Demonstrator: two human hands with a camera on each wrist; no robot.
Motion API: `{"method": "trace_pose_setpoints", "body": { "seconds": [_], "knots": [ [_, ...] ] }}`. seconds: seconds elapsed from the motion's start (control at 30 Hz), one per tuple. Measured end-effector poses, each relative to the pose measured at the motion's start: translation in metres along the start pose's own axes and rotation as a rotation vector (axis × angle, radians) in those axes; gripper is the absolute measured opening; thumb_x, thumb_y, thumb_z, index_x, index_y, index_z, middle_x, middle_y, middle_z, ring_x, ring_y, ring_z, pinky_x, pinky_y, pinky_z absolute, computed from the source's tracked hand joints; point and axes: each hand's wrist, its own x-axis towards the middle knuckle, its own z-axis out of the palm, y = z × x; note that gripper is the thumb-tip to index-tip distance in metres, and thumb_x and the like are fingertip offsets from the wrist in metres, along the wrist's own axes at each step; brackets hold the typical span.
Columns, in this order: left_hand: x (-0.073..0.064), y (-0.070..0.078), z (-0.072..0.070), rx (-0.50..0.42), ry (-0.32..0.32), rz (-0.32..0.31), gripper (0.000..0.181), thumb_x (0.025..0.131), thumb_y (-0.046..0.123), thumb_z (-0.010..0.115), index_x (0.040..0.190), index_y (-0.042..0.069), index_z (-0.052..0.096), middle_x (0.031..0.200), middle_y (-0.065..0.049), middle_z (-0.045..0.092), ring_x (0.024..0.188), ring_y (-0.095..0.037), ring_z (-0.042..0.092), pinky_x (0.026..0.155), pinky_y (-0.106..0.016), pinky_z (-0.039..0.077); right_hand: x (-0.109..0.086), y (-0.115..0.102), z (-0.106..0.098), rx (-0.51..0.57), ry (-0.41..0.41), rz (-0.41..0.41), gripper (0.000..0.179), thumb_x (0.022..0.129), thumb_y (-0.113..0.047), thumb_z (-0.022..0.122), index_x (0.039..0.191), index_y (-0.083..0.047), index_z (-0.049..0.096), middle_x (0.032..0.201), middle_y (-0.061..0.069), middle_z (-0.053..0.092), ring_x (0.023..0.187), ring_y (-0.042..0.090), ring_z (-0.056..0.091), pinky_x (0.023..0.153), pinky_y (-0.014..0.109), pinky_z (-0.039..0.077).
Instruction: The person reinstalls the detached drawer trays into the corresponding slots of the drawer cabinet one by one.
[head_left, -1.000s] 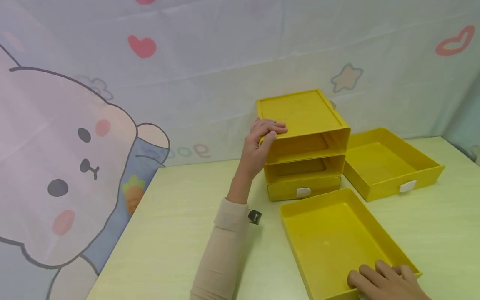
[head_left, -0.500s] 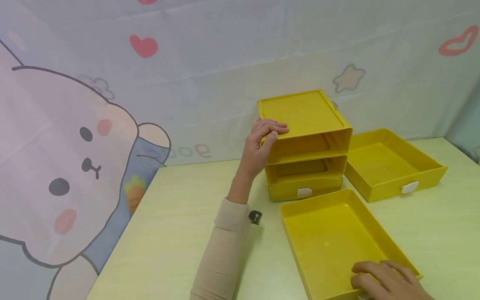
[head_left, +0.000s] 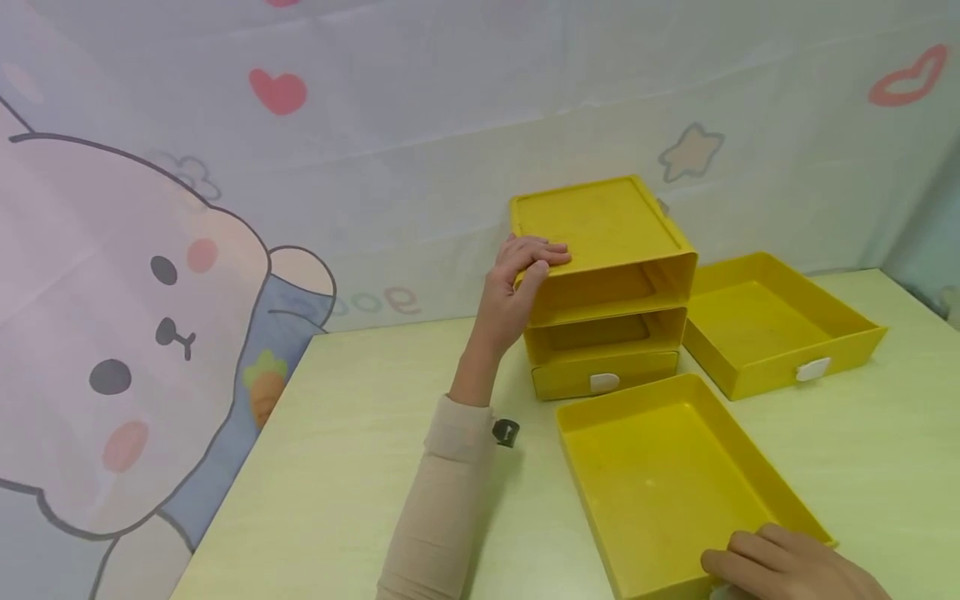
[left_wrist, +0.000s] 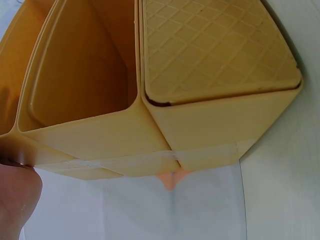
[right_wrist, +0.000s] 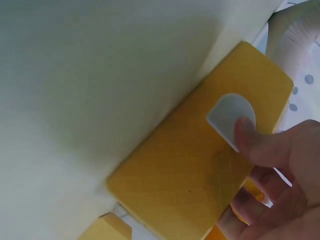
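Observation:
A yellow desktop drawer cabinet (head_left: 600, 229) stands at the back; its two upper slots are hollow, and a closed drawer (head_left: 570, 379) with a white pull fills the lowest. My left hand (head_left: 510, 292) holds the cabinet's upper left front corner, fingers on top, thumb at the front edge. In front lies a yellow drawer (head_left: 667, 483), pulled out and bare inside. My right hand (head_left: 787, 567) grips its near wall; in the right wrist view the thumb presses the white pull (right_wrist: 231, 117) and the other fingers go behind the drawer's front panel (right_wrist: 175, 185).
A second loose yellow drawer (head_left: 765, 317) rests on the pale table (head_left: 360, 442), right of the cabinet. Behind hangs a printed cloth (head_left: 420, 167) with hearts, a star and a cartoon animal. A small black object (head_left: 506, 432) sits by the left cuff.
My right hand's fingers have shifted slightly along the near wall of the drawer. The left hand, the cabinet and both loose drawers keep their places; the head view has moved a little.

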Motion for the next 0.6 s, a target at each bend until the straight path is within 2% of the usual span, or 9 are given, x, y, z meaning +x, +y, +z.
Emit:
{"method": "trace_pose_setpoints", "body": {
  "seconds": [0.07, 0.13, 0.27, 0.37, 0.5, 0.6],
  "knots": [
    [0.0, 0.0, 0.0, -0.001, -0.001, 0.001, 0.034, 0.11, 0.013, 0.047, 0.116, -0.003, 0.076, 0.128, -0.019, 0.071, 0.129, -0.027, 0.056, 0.134, -0.04, 0.009, 0.0, -0.001, 0.0, 0.015, -0.027, 0.037, 0.027, 0.09, -0.048, 0.083, 0.102, -0.025, 0.076, 0.088, -0.03, 0.045, 0.074, -0.01, 0.031, 0.06, 0.011, 0.027],
    [0.0, 0.0, -0.001, 0.0, -0.006, 0.003, 0.033, 0.11, 0.013, 0.047, 0.117, -0.003, 0.076, 0.128, -0.02, 0.071, 0.129, -0.027, 0.056, 0.134, -0.039, 0.009, 0.0, -0.002, -0.001, 0.017, -0.054, 0.069, 0.029, 0.086, -0.05, 0.085, 0.101, -0.027, 0.075, 0.088, -0.032, 0.043, 0.073, -0.011, 0.03, 0.058, 0.012, 0.029],
    [0.001, 0.0, -0.003, 0.003, -0.006, 0.005, 0.033, 0.11, 0.013, 0.047, 0.117, -0.003, 0.076, 0.128, -0.019, 0.071, 0.129, -0.026, 0.056, 0.134, -0.039, 0.009, 0.002, -0.003, -0.003, 0.008, 0.001, 0.037, 0.031, 0.083, -0.051, 0.087, 0.1, -0.028, 0.075, 0.088, -0.032, 0.045, 0.074, -0.012, 0.034, 0.059, 0.009, 0.029],
    [0.001, 0.001, -0.004, 0.0, 0.001, 0.002, 0.033, 0.11, 0.013, 0.047, 0.116, -0.003, 0.076, 0.127, -0.02, 0.071, 0.129, -0.026, 0.056, 0.134, -0.039, 0.008, 0.004, -0.001, -0.005, 0.014, 0.057, -0.02, 0.032, 0.082, -0.051, 0.088, 0.1, -0.029, 0.074, 0.091, -0.031, 0.049, 0.076, -0.012, 0.036, 0.061, 0.005, 0.028],
    [0.001, 0.001, -0.003, -0.006, 0.0, -0.007, 0.034, 0.11, 0.013, 0.047, 0.116, -0.003, 0.076, 0.128, -0.019, 0.071, 0.129, -0.026, 0.055, 0.134, -0.039, 0.008, 0.006, 0.005, -0.006, 0.038, 0.031, -0.082, 0.027, 0.088, -0.047, 0.085, 0.103, -0.029, 0.073, 0.094, -0.031, 0.048, 0.078, -0.012, 0.036, 0.064, 0.005, 0.026],
    [0.001, 0.002, -0.002, -0.009, -0.008, -0.014, 0.034, 0.11, 0.014, 0.048, 0.117, -0.003, 0.076, 0.128, -0.019, 0.071, 0.131, -0.024, 0.055, 0.134, -0.039, 0.008, 0.008, 0.009, -0.006, 0.028, 0.052, -0.163, 0.019, 0.1, -0.045, 0.072, 0.105, -0.027, 0.073, 0.095, -0.028, 0.048, 0.081, -0.009, 0.038, 0.067, 0.006, 0.026]
  ]
}}
